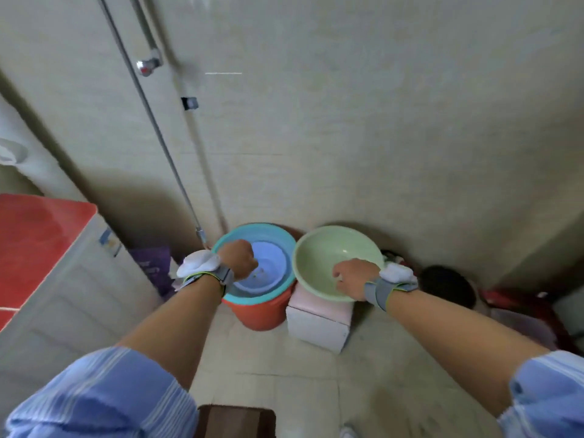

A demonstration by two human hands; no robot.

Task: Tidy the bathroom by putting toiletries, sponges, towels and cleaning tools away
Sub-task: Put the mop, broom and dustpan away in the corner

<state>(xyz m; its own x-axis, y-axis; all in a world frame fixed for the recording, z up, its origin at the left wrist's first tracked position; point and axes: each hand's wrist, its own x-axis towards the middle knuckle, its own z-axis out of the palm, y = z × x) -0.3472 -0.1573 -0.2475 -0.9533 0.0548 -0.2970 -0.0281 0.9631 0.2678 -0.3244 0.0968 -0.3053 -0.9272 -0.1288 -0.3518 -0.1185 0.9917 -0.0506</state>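
Right hand fingers grip green basin rim; left hand fisted, contents unclear. Lift level, nest into blue basin.

Looking down at a tiled corner. My left hand is fisted over the teal basin, which holds a blue basin and sits on an orange bucket. My right hand grips the near rim of the green basin — tilted, resting on a pink-topped white box. Red-topped cabinet at left; a metal pole leans on the wall — image blurred.
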